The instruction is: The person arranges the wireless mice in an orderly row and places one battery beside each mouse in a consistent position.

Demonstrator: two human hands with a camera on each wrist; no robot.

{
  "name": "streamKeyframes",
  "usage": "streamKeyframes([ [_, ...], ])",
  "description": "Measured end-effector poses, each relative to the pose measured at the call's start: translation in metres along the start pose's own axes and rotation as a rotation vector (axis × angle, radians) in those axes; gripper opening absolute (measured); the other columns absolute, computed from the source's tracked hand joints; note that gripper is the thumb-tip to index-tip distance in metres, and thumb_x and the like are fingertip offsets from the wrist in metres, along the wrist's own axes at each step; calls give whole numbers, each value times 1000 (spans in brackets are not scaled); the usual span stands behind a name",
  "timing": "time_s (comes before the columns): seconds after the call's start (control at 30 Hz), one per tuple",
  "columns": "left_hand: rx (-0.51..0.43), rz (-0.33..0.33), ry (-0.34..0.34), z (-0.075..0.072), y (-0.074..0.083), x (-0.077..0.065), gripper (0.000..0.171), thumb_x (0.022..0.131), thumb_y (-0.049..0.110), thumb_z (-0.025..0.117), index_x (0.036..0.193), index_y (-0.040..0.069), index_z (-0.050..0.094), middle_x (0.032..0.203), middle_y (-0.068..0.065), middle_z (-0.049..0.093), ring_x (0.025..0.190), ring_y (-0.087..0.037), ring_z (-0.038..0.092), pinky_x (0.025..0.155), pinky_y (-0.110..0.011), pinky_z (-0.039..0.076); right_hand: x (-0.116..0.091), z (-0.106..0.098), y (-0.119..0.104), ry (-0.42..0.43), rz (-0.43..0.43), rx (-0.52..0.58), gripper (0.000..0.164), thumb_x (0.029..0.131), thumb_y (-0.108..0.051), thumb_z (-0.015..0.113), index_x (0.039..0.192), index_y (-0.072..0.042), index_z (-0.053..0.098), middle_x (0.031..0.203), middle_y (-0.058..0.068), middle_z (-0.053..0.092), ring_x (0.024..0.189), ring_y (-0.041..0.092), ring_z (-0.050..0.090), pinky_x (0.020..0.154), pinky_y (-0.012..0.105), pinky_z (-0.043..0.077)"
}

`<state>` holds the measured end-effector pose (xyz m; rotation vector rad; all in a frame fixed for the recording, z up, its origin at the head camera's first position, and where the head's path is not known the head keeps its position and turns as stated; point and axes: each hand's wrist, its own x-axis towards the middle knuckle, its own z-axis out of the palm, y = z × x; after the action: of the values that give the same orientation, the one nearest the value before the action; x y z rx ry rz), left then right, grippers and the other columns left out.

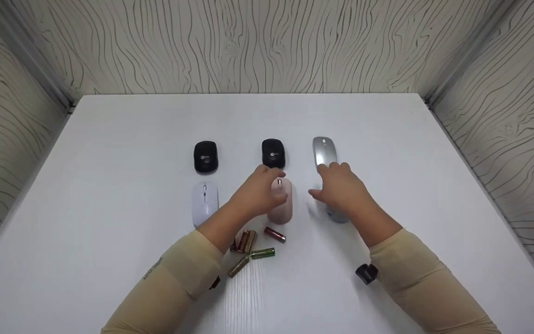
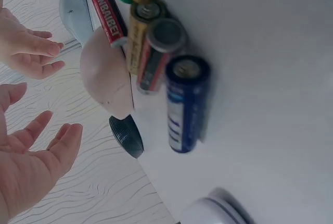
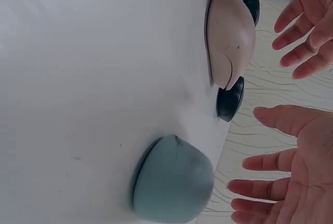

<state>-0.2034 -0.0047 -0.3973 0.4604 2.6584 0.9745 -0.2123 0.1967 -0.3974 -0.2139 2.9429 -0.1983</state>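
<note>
My left hand hovers over a pink computer mouse, its fingers apart and nothing between them. On the right side, my right hand is above a blue-grey mouse, which it mostly hides in the head view. Both palms show in the right wrist view, with fingers spread and clear of the mice. A silver mouse lies just beyond the right fingertips. Beyond the left hand is a black mouse, its near end partly covered by the fingers.
Another black mouse and a white mouse lie at the left. Loose batteries are grouped near the left forearm, among them a red one, a green one and a blue one. Patterned panels enclose the white table.
</note>
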Motion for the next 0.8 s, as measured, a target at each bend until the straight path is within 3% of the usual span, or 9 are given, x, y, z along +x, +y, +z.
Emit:
streamKeyframes([
  [0.13,28,-13,14,-4,-10,-6,48,84,26,63,129,16,49,128,-10,44,107,-19,50,88,-32,45,-9,-1,-17,30,-96,-57,56,81,-40,66,123,-5,52,112,19,57,100,33,53,76,48,48],
  [0.37,44,-16,34,-6,-21,-16,48,83,28,64,128,16,51,126,-9,45,111,-20,50,92,-34,43,-27,-3,-43,3,-227,-89,46,81,-37,66,117,-10,57,101,11,62,91,26,58,72,40,49],
  [0.67,54,-22,40,-4,-31,-27,49,83,28,66,128,16,51,126,-9,45,112,-21,50,94,-36,42,-36,6,-55,-24,-307,-95,41,78,-28,71,113,-12,58,97,6,63,88,22,58,71,36,49],
  [0.8,53,-34,36,-5,-34,-32,49,83,28,66,128,17,51,125,-9,45,110,-21,51,92,-36,43,-38,14,-57,-76,-421,-97,39,75,-22,73,111,-17,59,92,2,61,85,19,58,70,34,49],
])
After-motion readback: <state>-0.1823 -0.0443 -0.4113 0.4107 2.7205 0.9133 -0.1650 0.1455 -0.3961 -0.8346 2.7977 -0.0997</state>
